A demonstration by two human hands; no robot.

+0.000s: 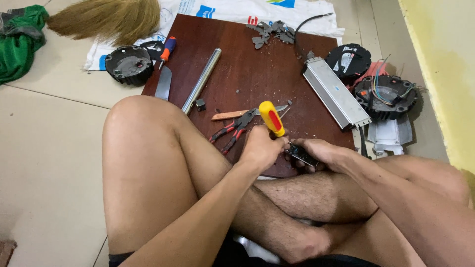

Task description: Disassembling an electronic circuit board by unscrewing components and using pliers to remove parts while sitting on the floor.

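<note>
1. Hands meet at the near edge of the dark reddish-brown wooden board, which lies on the pale tiled floor and carries the tools.
2. The left hand has its fingers wrapped round a screwdriver with a yellow and red plastic handle, held upright with the tip down toward the part.
3. The right hand has its fingers closed on a small black rectangular electronic part, pinned just above the crossed legs at the board's near edge.
4. Judging by its size, the part is light and stiff, probably brittle at any exposed edges; it looks best held by its long sides, as now, so that the screwdriver cannot skid off.
5. Red-handled pliers and a knife with a wooden handle lie just beside the left hand.
6. A silver rectangular metal casing rests along the right edge of the board; a shiny metal tube lies toward the left edge, with grey broken fragments at the far edge.
7. Round black finned housings sit on the floor, others with loose wires to the right, near a yellow wall.
8. A straw broom and green cloth lie at the far left.
</note>
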